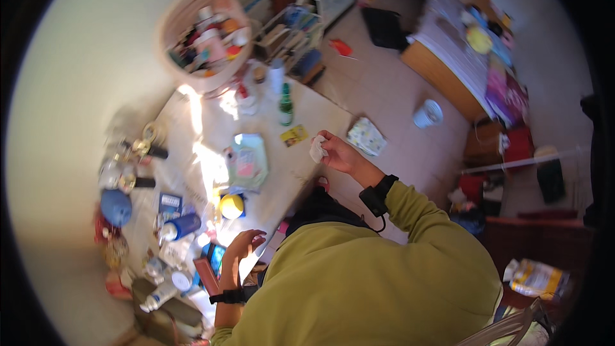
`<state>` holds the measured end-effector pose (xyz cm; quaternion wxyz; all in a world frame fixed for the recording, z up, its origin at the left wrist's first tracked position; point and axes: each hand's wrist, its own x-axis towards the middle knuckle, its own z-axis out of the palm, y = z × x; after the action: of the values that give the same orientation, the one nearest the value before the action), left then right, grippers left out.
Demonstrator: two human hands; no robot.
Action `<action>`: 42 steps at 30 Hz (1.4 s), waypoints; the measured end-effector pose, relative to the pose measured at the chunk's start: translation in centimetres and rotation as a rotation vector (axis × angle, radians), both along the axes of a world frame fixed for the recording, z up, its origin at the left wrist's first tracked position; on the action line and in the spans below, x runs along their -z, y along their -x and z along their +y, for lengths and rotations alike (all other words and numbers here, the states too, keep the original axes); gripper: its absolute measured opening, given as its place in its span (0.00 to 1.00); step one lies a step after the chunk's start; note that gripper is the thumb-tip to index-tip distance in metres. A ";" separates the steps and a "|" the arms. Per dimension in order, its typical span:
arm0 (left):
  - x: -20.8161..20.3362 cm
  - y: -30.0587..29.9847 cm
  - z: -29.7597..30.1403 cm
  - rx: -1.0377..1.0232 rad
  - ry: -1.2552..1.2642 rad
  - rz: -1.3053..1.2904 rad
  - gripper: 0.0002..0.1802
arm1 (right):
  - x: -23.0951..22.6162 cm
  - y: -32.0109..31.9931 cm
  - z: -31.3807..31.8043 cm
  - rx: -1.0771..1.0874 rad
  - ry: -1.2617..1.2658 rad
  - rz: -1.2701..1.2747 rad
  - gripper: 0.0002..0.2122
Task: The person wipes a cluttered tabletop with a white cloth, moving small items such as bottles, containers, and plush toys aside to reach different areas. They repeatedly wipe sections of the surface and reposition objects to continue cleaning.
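Observation:
Pinched in the fingers of my right hand (341, 155) is a crumpled white tissue or wipe (318, 148), held up near the table's right edge. My left hand (242, 247) hovers by the near edge of the table (282, 170), its fingers loosely curved and apart with nothing seen in them. A round container with a yellow lid (231, 206) stands close beyond that hand. Farther along lies a pale green soft pack (248, 163), apparently of wipes. A yellow card or packet (294, 135) and a green bottle (286, 106) are at the far right of the table.
A pink basket (168, 57) full of small items sits at the table's far end. Bottles, including a blue one (182, 226), and a blue ball-like object (116, 207) crowd the left side. On the floor are a patterned bundle (367, 136) and a white bin (428, 114), near a bed (442, 77).

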<state>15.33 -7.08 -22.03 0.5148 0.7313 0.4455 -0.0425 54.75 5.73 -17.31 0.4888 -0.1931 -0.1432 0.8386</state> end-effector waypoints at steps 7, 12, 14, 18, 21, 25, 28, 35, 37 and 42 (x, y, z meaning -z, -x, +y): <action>-5.4 -9.9 5.1 -0.003 0.126 0.113 0.14 | 3.6 -19.6 -8.2 0.484 0.080 -0.127 0.12; -6.8 -19.7 8.6 -0.036 0.082 0.024 0.13 | 5.8 -36.0 -13.1 0.864 0.206 -0.247 0.12; -7.2 -24.7 10.1 -0.072 0.094 -0.037 0.13 | 6.9 -42.3 -14.3 0.996 0.322 -0.242 0.14; -8.1 -34.9 13.9 -0.033 0.052 -0.111 0.14 | 8.5 -53.7 -16.1 1.167 0.374 -0.294 0.14; -9.1 -41.5 16.4 0.026 -0.014 -0.136 0.15 | 9.3 -59.8 -16.9 1.229 0.296 -0.266 0.08; -10.8 -48.9 19.6 0.054 0.012 -0.156 0.17 | 10.4 -66.1 -15.9 1.310 0.385 -0.254 0.08; -11.2 -53.9 22.5 0.155 -0.039 -0.178 0.16 | 11.3 -69.7 -14.5 1.353 0.402 -0.253 0.08; -11.3 -65.5 30.7 0.294 -0.128 -0.137 0.17 | 11.8 -76.6 -12.4 1.486 0.550 -0.167 0.11; -11.6 -68.8 32.7 0.312 -0.111 -0.172 0.17 | 12.0 -78.5 -11.8 1.529 0.571 -0.172 0.12; -13.1 -75.9 35.6 0.360 -0.192 -0.128 0.17 | 14.1 -84.6 -9.5 1.576 0.583 -0.141 0.13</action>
<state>91.19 28.50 -8.92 0.4541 0.8460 0.2760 -0.0447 139.36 -3.74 -31.40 0.8515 -0.4071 0.2252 0.2417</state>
